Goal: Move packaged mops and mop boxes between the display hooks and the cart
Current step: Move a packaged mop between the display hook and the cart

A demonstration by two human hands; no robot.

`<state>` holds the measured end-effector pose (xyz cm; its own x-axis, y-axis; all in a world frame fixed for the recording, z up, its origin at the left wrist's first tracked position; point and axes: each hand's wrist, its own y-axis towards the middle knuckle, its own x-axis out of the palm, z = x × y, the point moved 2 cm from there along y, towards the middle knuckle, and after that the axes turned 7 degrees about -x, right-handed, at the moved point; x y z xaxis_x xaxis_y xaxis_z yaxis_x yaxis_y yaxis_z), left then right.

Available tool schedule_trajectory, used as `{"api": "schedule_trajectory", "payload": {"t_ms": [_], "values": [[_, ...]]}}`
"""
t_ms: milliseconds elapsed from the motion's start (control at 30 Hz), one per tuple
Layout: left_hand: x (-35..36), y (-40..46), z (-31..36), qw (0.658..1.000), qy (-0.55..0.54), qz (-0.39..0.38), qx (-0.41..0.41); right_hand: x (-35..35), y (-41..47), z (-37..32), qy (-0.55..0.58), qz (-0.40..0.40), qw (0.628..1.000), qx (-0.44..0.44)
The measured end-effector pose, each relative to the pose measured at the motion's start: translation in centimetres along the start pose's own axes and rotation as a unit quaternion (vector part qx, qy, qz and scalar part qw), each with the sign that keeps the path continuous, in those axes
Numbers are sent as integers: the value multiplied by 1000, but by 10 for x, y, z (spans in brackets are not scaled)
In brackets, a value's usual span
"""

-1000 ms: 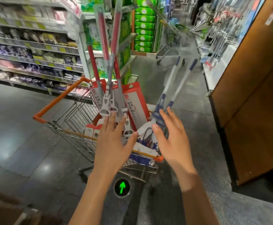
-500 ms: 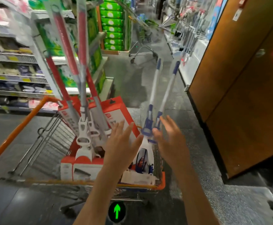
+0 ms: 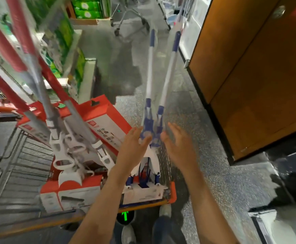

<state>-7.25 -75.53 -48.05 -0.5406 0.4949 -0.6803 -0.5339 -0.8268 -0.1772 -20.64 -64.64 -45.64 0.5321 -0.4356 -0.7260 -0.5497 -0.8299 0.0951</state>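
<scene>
Wire cart (image 3: 11, 166) with orange rim holds red-and-white mop boxes (image 3: 106, 124), red-handled mops (image 3: 43, 88) leaning left and two blue-and-white mops (image 3: 149, 95) standing at its right corner. Left hand (image 3: 132, 147) and right hand (image 3: 178, 143) flank the blue mops, fingers straight, grasping nothing.

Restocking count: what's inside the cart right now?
In the cart: red-handled mops, two blue-handled mops and red mop boxes. Anything beneath them is covered.
</scene>
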Motion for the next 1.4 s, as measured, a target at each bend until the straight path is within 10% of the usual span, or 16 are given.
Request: {"api": "schedule_trajectory", "payload": {"t_ms": [733,1400], "values": [[111,152,-60,954,-253,-41,-156,143,144,121,285,-136,920,231],[54,128,-39,944,-310,-33,-112,119,132,72,428,-12,871,241]]}}
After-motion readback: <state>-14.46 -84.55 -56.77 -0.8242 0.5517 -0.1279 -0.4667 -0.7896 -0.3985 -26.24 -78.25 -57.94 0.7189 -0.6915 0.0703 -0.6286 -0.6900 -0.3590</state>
